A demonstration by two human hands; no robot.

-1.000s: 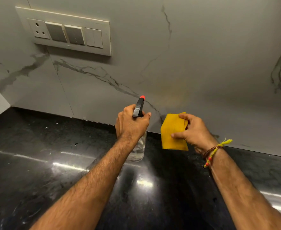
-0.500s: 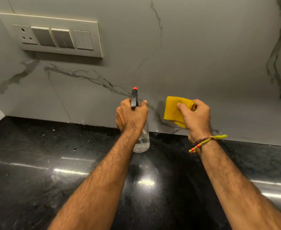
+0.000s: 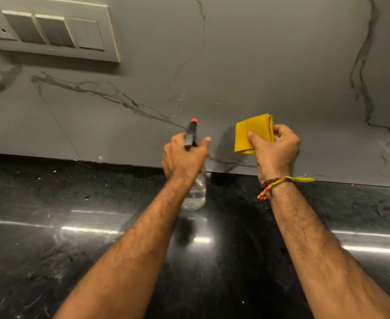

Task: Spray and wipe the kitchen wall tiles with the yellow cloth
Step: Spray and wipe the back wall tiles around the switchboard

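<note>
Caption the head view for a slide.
Left hand aims spray bottle at marble-look wall tiles; right hand holds folded yellow cloth.

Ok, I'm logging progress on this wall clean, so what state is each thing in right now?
Spray bottle: upright, gripped, nozzle toward the wall.
Left hand: grips the bottle's head.
Yellow cloth: folded, held up off the counter.
Right hand: pinches the cloth.
Wall tiles: a few droplets above the nozzle.
Switch plate: positions unclear.

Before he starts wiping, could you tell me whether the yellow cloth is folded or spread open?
Folded: the yellow cloth shows doubled layered edges, pinched in the right hand.
</note>
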